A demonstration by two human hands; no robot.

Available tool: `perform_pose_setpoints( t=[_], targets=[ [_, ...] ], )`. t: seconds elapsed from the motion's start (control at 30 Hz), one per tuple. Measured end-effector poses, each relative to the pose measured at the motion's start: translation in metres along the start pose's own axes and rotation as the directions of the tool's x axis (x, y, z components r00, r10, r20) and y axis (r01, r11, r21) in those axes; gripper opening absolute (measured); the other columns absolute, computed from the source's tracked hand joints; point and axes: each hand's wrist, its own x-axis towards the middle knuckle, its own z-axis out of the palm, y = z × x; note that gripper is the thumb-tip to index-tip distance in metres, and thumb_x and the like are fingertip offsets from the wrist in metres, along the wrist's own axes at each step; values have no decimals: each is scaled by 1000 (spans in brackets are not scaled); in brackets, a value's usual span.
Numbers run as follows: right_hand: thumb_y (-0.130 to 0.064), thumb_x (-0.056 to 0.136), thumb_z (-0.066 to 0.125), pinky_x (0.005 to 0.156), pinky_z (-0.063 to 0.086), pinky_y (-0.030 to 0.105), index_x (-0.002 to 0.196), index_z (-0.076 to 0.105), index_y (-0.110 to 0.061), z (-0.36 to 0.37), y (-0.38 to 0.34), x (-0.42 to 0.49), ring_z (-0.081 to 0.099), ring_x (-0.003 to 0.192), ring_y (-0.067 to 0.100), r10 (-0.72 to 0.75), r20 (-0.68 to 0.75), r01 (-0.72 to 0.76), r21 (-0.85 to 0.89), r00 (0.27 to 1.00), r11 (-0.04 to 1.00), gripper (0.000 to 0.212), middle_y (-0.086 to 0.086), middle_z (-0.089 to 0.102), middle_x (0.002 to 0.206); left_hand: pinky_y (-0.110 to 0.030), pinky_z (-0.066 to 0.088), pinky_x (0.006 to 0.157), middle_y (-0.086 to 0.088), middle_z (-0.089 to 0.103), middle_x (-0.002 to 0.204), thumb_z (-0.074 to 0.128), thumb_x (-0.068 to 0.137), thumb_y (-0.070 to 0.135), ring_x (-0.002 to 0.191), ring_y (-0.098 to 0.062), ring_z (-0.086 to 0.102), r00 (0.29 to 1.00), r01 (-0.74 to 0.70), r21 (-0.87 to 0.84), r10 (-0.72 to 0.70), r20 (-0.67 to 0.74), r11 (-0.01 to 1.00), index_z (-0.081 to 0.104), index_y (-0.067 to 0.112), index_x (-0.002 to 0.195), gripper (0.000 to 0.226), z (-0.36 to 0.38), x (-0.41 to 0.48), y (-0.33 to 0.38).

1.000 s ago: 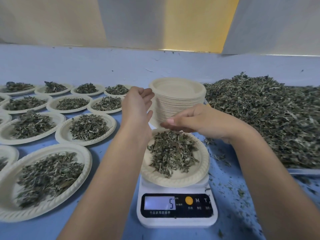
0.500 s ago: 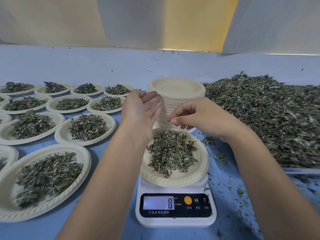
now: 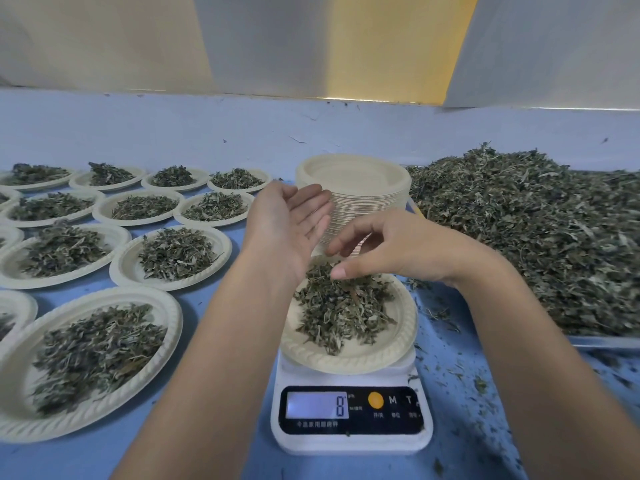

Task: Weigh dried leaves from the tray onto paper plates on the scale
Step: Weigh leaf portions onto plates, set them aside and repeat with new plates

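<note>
A white digital scale (image 3: 349,441) stands near the front, and its display (image 3: 317,405) reads 8. On it sits a paper plate (image 3: 384,358) carrying a small heap of dried leaves (image 3: 341,313). My left hand (image 3: 294,223) hovers over the plate's far left edge, palm turned up and to the right, fingers straight and empty. My right hand (image 3: 394,249) hangs over the far side of the heap with its fingers loosely spread and the thumb pointing down at the leaves. I see nothing pinched in it. The big pile of dried leaves (image 3: 540,233) fills a tray (image 3: 609,342) on the right.
A tall stack of unused paper plates (image 3: 356,181) stands just behind my hands. Several filled plates (image 3: 173,254) cover the blue table (image 3: 221,341) to the left. Leaf crumbs (image 3: 460,375) lie scattered between the scale and the tray. A pale wall closes off the back.
The scale reading rose from 5 to 8. My left hand uncurled into a flat upturned palm. My right hand's pinch loosened and its fingers spread over the plate.
</note>
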Motion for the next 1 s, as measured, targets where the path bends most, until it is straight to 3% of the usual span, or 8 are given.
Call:
perform_pose_setpoints(
  t=[0.17, 0.37, 0.5, 0.63, 0.77, 0.9, 1.0],
  targets=[
    [-22, 72, 82, 57, 38, 2, 90, 72, -30, 6, 4, 4, 53, 57, -13, 21, -9, -22, -119, 1000, 993, 22, -26, 62, 61, -30, 46, 97, -15, 66, 109, 31, 96, 16, 108, -24, 61, 1000, 11, 0, -11, -4, 1000, 61, 1, 97, 33, -2, 1, -1],
    [-13, 74, 78, 66, 48, 16, 84, 74, -24, 4, 7, 5, 55, 57, -6, 21, -100, -33, -111, 995, 993, 16, -17, 65, 62, -30, 44, 98, -14, 65, 113, 30, 97, 17, 107, -24, 61, 1000, 16, 22, -16, -6, 1000, 60, 3, 95, 34, -1, 2, -2],
    [-6, 75, 76, 71, 50, 17, 83, 73, -20, -3, 3, 1, 59, 62, -2, -21, -177, 26, 27, 984, 999, 16, -11, 69, 66, -30, 44, 97, -14, 65, 114, 30, 97, 17, 107, -24, 60, 1000, 23, 18, -23, -12, 1000, 61, 3, 95, 34, -1, 3, -4],
    [0, 76, 74, 72, 55, 17, 82, 72, -20, -7, -1, -2, 64, 68, 5, -55, -292, 127, 234, 955, 964, 21, -4, 71, 69, -26, 46, 84, -14, 65, 116, 30, 97, 18, 101, -21, 61, 999, 36, 20, -36, -19, 999, 61, 2, 96, 35, -1, 4, -7],
    [7, 77, 71, 70, 54, 16, 88, 71, -8, 2, -8, 3, 65, 72, 5, -87, -419, 253, 359, 904, 898, 19, 3, 71, 81, -27, 49, 80, -11, 63, 96, 30, 101, 25, 88, -19, 59, 997, 77, -64, -76, 12, 995, 59, 3, 97, 36, 5, 4, -12],
    [2, 76, 72, 69, 50, 11, 84, 72, -18, 16, -12, 9, 61, 66, -6, -128, -534, 237, 140, 836, 961, 22, -12, 70, 77, -33, 56, 69, -19, 64, 109, 30, 102, 32, 91, -26, 64, 982, 163, -148, -146, 116, 976, 53, -1, 117, 43, 12, 1, -15],
    [0, 73, 73, 62, 44, 6, 78, 67, -25, 23, -13, 10, 57, 61, -8, -173, -570, 216, 7, 803, 976, 26, -16, 66, 69, -29, 56, 51, -18, 64, 87, 28, 102, 25, 75, -24, 62, 976, 191, -214, -162, 146, 958, 55, -1, 100, 38, 16, -1, -15]
  ],
)
